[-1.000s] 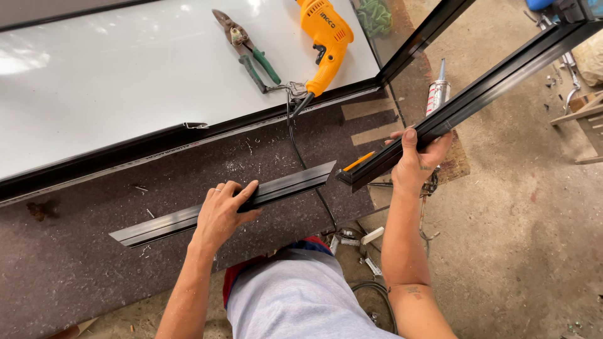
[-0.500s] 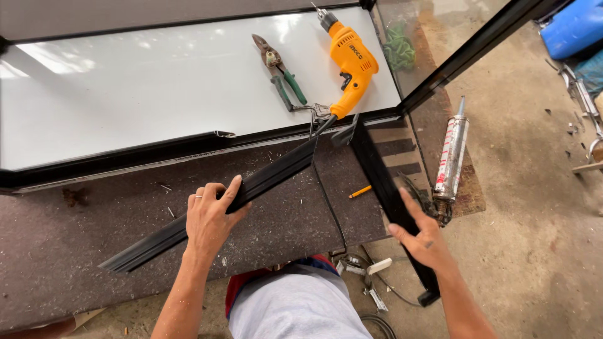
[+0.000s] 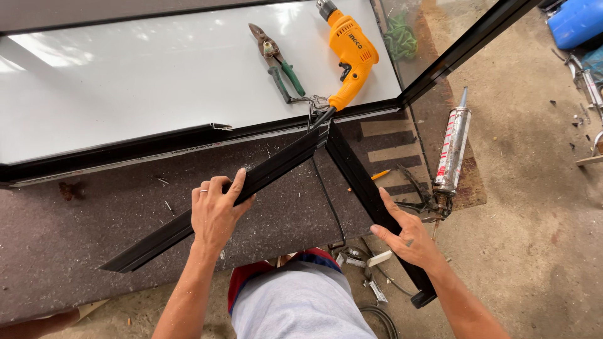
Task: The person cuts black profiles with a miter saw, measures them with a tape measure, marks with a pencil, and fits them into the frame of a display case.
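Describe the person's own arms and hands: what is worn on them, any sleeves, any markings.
Both forearms are bare, with no sleeves, gloves or watch in view. The left hand wears a thin, pale metal ring on one finger. The right hand has no ring that shows, only a small dark mark on its back, too small to tell what it is.
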